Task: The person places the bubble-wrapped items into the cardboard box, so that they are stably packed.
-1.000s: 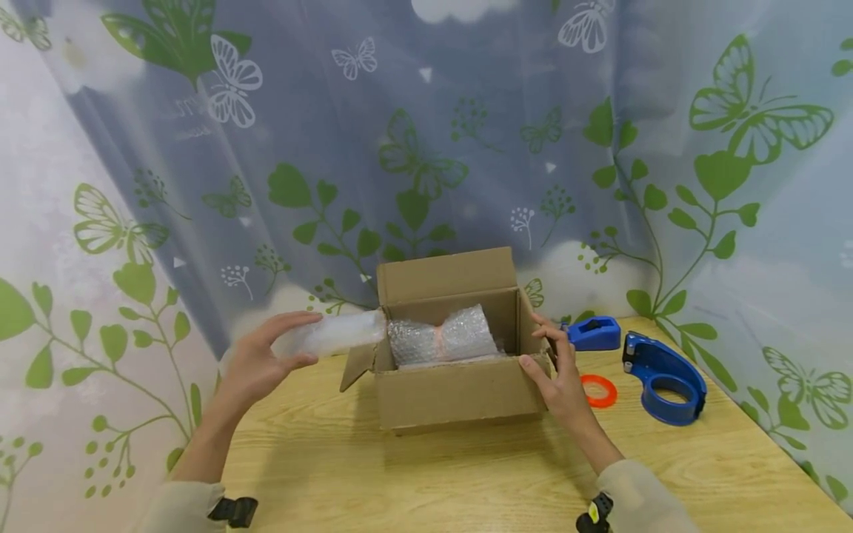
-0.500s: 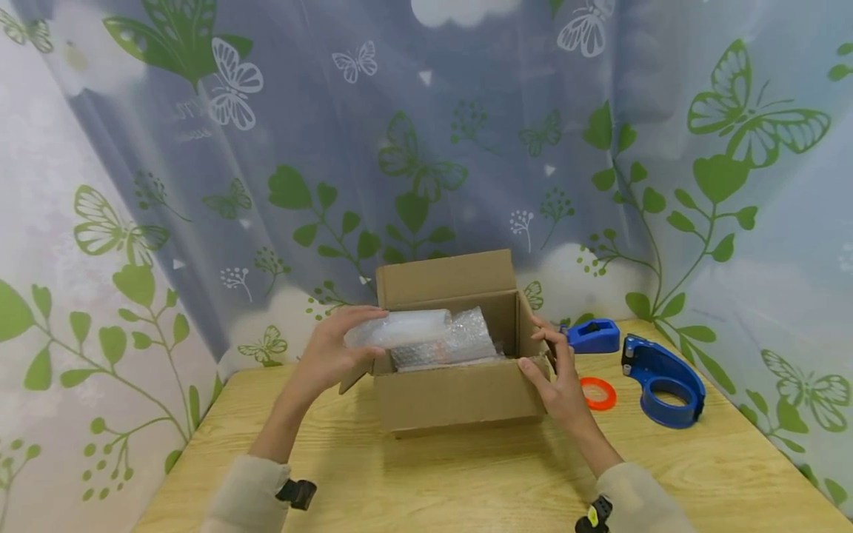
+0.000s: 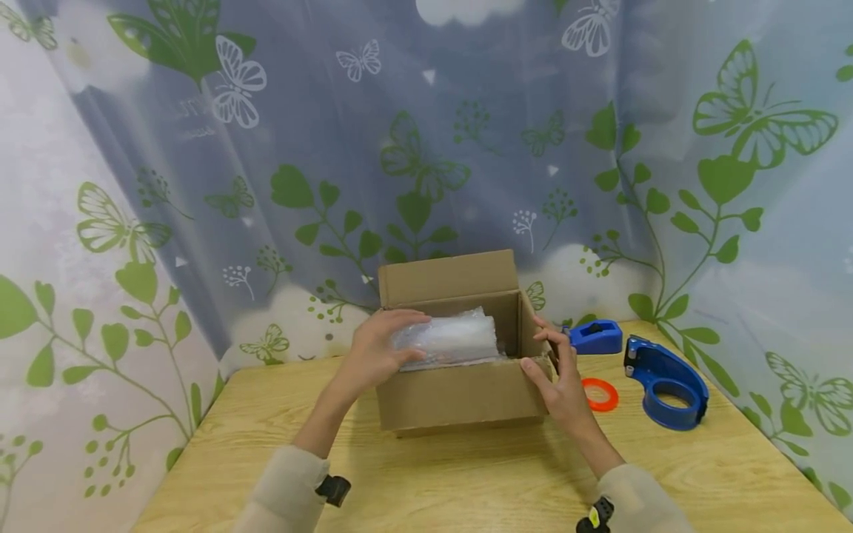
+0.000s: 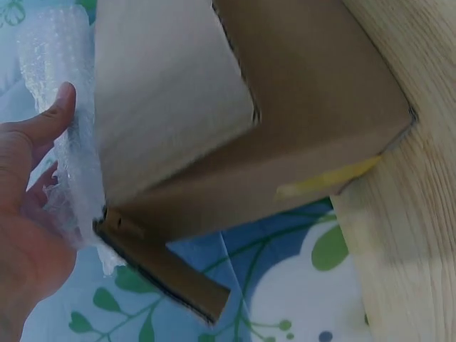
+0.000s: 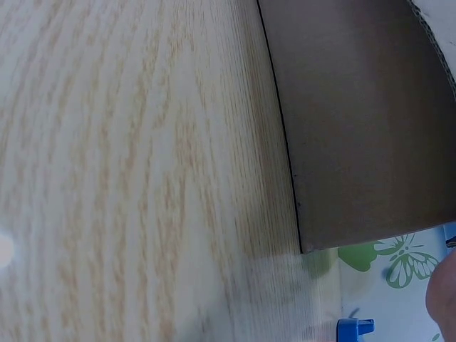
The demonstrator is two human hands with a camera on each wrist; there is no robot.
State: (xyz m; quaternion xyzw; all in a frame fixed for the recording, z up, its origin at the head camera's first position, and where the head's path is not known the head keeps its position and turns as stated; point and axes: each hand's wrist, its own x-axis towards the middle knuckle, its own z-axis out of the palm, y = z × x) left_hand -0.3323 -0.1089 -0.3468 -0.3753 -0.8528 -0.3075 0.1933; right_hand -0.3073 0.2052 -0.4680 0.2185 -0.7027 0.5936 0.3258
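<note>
My left hand (image 3: 378, 348) grips a whitish bubble-wrapped roll (image 3: 461, 337) between thumb and fingers, right at the mouth of an open cardboard box (image 3: 460, 396). Other bubble wrap (image 3: 478, 314) shows behind the roll inside the box, mostly covered by it. In the left wrist view the thumb lies along the clear wrap (image 4: 78, 142) beside a box flap (image 4: 171, 85). My right hand (image 3: 563, 381) holds the box's right wall, thumb on the front corner and fingers over the side. Only a sliver of that hand (image 5: 443, 296) appears in the right wrist view.
Right of the box on the wooden table (image 3: 460, 481) are a small blue tape dispenser (image 3: 595, 337), an orange-red ring (image 3: 600, 394) and a larger blue tape dispenser (image 3: 669, 385). The patterned curtain (image 3: 426, 148) rises close behind the box, whose back flap (image 3: 449, 277) stands up.
My left hand has carried the wrapped roll rightward from beside the box to over its opening, covering much of the bubble wrap inside. My right hand has kept its hold on the box.
</note>
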